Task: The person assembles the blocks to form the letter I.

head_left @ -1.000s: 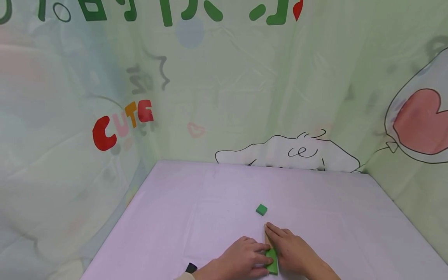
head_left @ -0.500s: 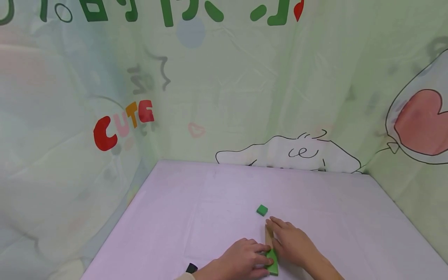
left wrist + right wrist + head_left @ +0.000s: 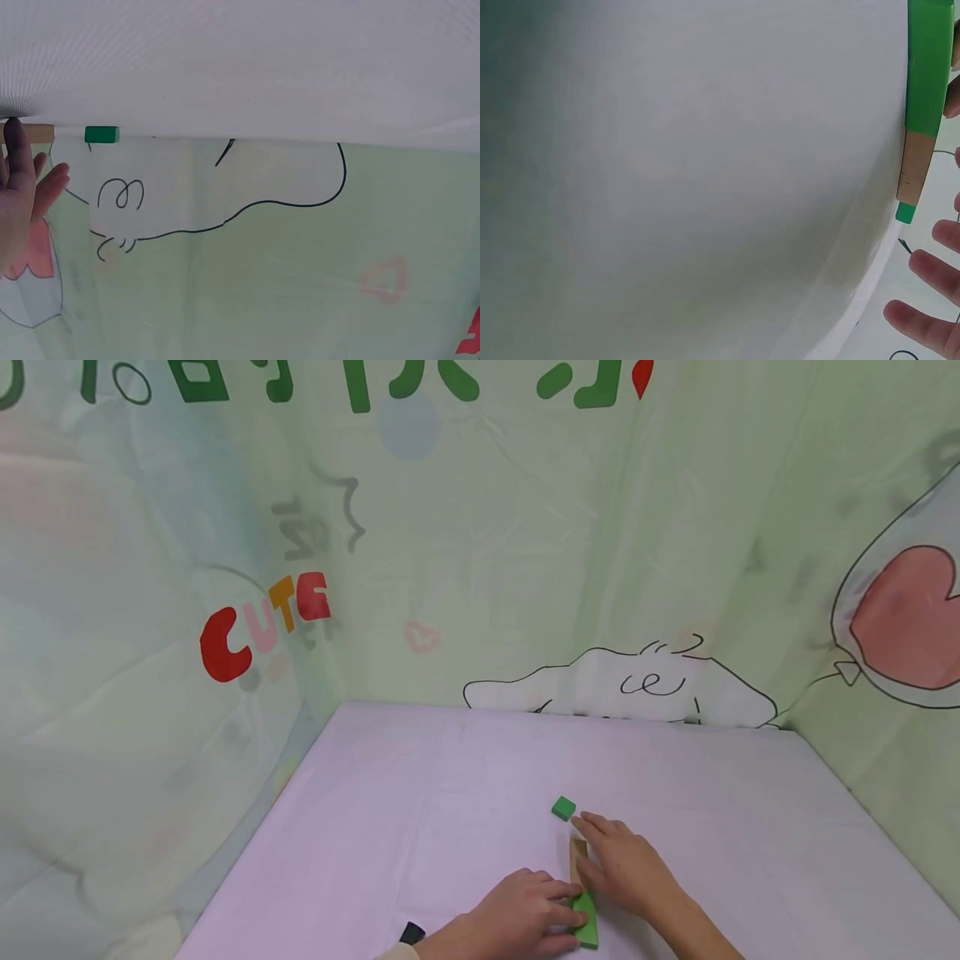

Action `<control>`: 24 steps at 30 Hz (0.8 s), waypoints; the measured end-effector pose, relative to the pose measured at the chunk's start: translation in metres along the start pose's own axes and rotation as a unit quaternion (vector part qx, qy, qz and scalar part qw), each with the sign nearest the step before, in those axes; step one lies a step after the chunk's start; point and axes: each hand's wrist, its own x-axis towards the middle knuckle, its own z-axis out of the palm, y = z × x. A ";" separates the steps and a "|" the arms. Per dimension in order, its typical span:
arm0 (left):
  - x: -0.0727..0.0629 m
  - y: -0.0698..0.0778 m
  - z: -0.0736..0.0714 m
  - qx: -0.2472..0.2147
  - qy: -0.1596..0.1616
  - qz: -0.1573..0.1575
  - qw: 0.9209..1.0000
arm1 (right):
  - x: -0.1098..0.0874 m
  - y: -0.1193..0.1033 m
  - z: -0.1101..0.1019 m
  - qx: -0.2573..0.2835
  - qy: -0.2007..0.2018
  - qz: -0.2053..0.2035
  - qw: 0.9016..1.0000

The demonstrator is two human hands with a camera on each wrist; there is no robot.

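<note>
In the head view a flat green block (image 3: 583, 925) and a tan wooden block (image 3: 577, 860) lie end to end in one line on the table. My left hand (image 3: 521, 914) comes from the left, its fingers resting on the top and left side of the green block near the joint. My right hand (image 3: 628, 868) is at the right of the tan block, fingers stretched forward and holding nothing. Its fingertips reach close to a small green square block (image 3: 563, 808) beyond the far end. The right wrist view shows the green block (image 3: 928, 67) meeting the tan block (image 3: 916, 166).
A small black object (image 3: 412, 933) lies beside my left forearm. The table (image 3: 375, 802) has a pale lilac cover. Patterned cloth (image 3: 480, 543) hangs behind it and at both sides.
My right hand has slid forward and to the right from the tan block, uncovering more of it, and its fingers have come nearer the small green block. My left hand stays in place.
</note>
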 end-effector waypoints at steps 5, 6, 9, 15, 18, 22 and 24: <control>0.000 -0.001 0.002 0.022 0.019 0.014 0.999 | 0.002 0.001 0.000 0.003 0.023 -0.012 1.000; 0.000 -0.001 0.003 0.030 0.026 0.019 0.999 | 0.003 0.002 0.000 0.004 0.025 -0.012 1.000; -0.001 -0.002 0.004 0.047 0.044 0.031 0.997 | 0.005 0.002 0.001 0.005 0.032 -0.010 0.999; -0.001 -0.001 0.005 0.047 0.054 0.035 0.997 | 0.008 0.005 0.003 0.006 0.050 -0.010 0.999; -0.001 -0.001 0.004 0.040 0.051 0.033 0.997 | 0.011 0.007 0.004 0.003 0.052 -0.006 0.999; -0.001 -0.001 0.002 0.035 0.046 0.033 0.998 | 0.015 0.010 0.006 0.001 0.047 0.002 0.999; 0.000 0.000 0.001 0.032 0.044 0.032 0.998 | 0.016 0.011 0.006 0.002 0.045 0.003 0.999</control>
